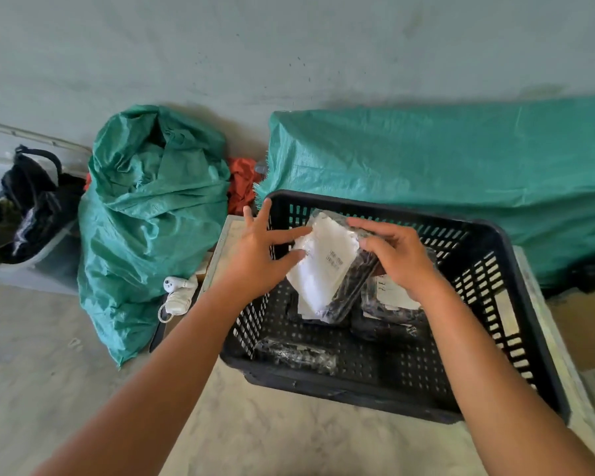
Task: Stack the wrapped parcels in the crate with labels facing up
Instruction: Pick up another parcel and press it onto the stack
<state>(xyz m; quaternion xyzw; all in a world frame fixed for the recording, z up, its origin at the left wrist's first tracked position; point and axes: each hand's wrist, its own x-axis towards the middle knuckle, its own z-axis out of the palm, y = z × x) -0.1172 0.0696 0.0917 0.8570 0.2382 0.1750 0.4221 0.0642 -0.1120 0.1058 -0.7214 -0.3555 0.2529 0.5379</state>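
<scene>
A black slatted plastic crate [516,341] stands on a pale table. Over its middle I hold a clear-wrapped dark parcel [327,266] with its white label turned up. My right hand [397,255] grips the parcel's right edge, thumb on top. My left hand [265,252] has its fingers spread, two fingertips touching the label's left edge. In the crate lie a wrapped parcel [389,304] with a label partly under my right hand, another parcel under the held one, and a dark wrapped parcel [296,355] near the front wall with no label showing.
A stuffed green woven sack [152,214] stands left of the table. A long green sack [443,173] lies behind the crate against the wall. An orange cloth [243,183] sits between them. A white device with cord [177,293] and black bags [31,207] are at left.
</scene>
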